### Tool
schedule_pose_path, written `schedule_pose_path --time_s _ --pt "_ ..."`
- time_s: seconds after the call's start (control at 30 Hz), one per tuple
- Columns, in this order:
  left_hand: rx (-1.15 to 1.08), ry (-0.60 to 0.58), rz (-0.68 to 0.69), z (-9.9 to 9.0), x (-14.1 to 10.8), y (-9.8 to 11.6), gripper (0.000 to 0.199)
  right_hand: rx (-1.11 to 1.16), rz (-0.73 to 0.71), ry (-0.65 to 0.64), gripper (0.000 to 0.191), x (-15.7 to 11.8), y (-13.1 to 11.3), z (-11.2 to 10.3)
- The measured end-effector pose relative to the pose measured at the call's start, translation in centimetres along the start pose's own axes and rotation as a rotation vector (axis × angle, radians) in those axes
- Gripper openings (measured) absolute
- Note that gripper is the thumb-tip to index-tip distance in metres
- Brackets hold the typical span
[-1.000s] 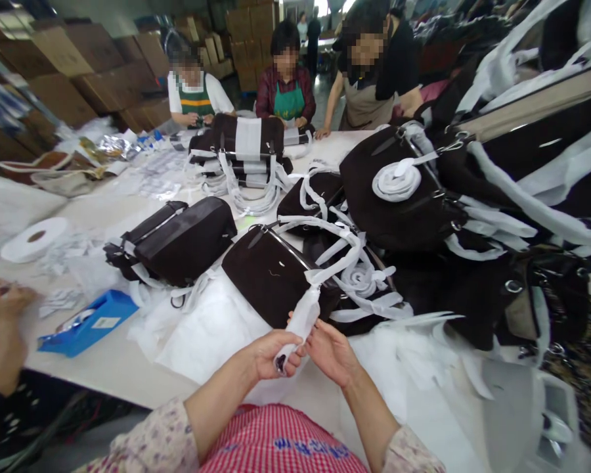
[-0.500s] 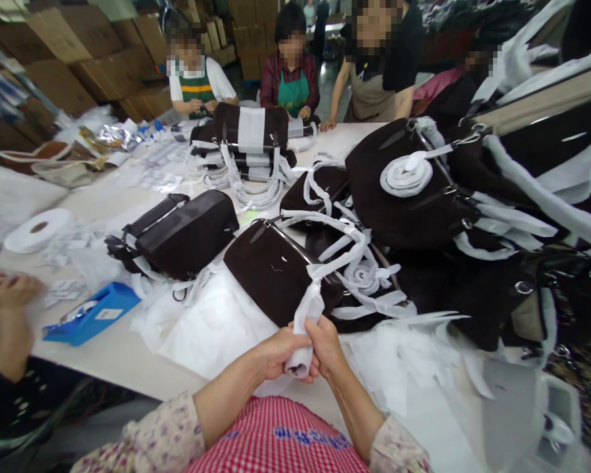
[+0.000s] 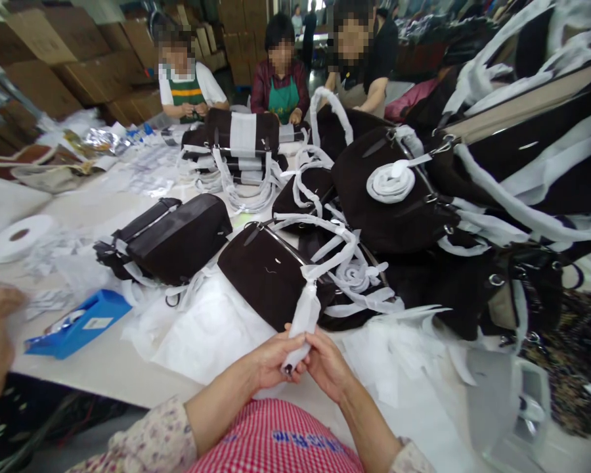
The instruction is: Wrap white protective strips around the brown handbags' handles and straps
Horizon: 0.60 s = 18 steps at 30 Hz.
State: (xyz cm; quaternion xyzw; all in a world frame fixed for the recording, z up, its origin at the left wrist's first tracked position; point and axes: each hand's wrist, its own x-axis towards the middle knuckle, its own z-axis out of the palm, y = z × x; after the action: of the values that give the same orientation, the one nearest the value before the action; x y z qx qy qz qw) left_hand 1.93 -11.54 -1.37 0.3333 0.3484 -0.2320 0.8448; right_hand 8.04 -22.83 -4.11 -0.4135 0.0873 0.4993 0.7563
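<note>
I have the left hand [image 3: 274, 360] closed around the lower part of the wrapped strap end [image 3: 304, 315], thumb laid along it, while the right hand [image 3: 329, 364] pinches the same roll from the other side, its fingertips partly hidden. The piece sits just in front of the dark bag [image 3: 253, 272], above the near side of the table [image 3: 128, 374], and a dark tip [image 3: 289, 369] shows at its lower end. I read the step in hand as rolling the white covering [image 3: 307, 305] snug around that end. To my eye, the next move calls for light, even pressure from both thumbs so the layer tightens without tearing, and the loose edge then needs fixing. The blue dispenser [image 3: 81, 323] lies off to the left, well apart from both hands.
</note>
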Motion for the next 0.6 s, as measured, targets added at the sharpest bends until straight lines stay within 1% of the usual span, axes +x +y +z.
schedule_pose_path --time_s 0.1,0.17,0.23,0.3,0.43,0.5,0.6 --pt "-0.004 -0.024 0.002 0.1 -0.1 0.2 0.04 -0.06 -0.051 0.064 0.031 0.3 0.4 -0.1" --pt "-0.046 -0.072 -0.025 -0.1 0.0 0.3 0.05 -0.082 -0.076 0.087 0.027 0.6 0.5 -0.1" --pt "-0.108 -0.133 -0.057 -0.5 0.1 0.6 0.057 -0.09 -0.085 0.087 0.028 0.8 0.4 0.0" --pt "-0.164 -0.166 -0.07 -0.9 0.1 0.7 0.053 -0.081 -0.087 0.079 0.031 0.8 0.2 0.1" --pt "-0.221 -0.174 -0.099 -1.2 0.3 0.7 0.038 -0.105 -0.091 0.076 0.028 0.5 -0.2 0.1" --pt "-0.235 -0.18 -0.105 -1.2 0.5 0.6 0.038 -0.143 -0.086 0.077 0.028 0.4 -0.3 0.1" --pt "-0.232 -0.191 -0.107 -1.2 0.7 0.3 0.042 -0.201 -0.089 0.107 0.028 0.4 -0.3 0.2"
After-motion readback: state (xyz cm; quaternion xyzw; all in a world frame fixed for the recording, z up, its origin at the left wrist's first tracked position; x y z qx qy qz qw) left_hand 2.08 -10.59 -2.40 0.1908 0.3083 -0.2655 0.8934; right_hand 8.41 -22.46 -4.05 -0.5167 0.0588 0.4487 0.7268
